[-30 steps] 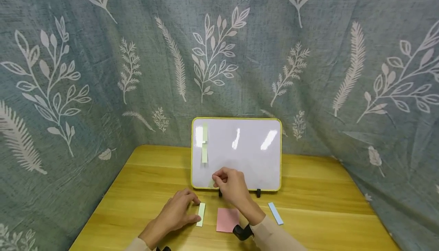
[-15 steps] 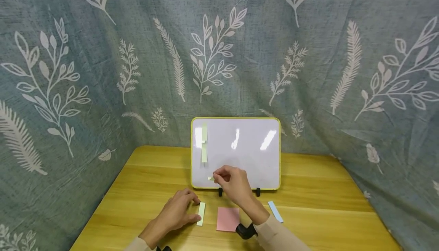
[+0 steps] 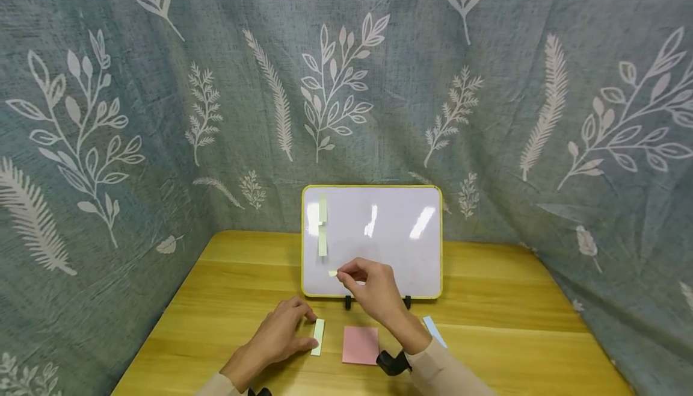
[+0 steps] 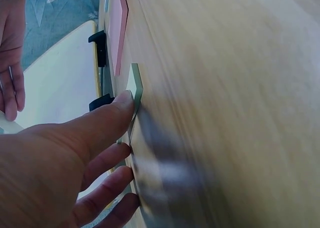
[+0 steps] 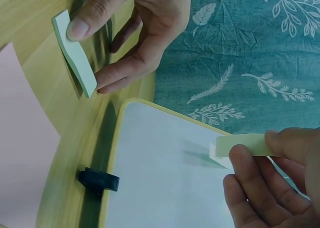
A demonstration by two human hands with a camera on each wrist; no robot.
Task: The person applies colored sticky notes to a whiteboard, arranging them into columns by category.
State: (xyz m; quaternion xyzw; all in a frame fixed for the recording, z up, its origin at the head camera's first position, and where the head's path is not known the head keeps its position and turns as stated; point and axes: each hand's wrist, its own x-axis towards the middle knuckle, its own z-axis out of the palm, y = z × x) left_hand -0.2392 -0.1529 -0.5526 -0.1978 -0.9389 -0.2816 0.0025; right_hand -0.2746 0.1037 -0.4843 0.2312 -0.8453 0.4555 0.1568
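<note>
With right hand (image 3: 370,287), pinches pale green paper strip (image 5: 252,144) jutting lengthwise leftward from fingers (image 5: 247,173), below matching strips (image 3: 322,242) on yellow-framed white board (image 3: 400,251); with left hand (image 3: 284,328), grips narrow pale green paper pad (image 5: 76,61).

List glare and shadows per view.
Head: white glare patches on the whiteboard; left wrist: soft dark shadow and pale sheen on the wooden tabletop beside the left hand; right wrist: dark shadow on the tabletop along the whiteboard's yellow frame.

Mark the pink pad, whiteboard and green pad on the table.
Pink pad (image 3: 360,345), head view: middle of its top.
Whiteboard (image 3: 385,243), head view: bare white middle.
Green pad (image 5: 78,60), right wrist view: middle of its long face.
</note>
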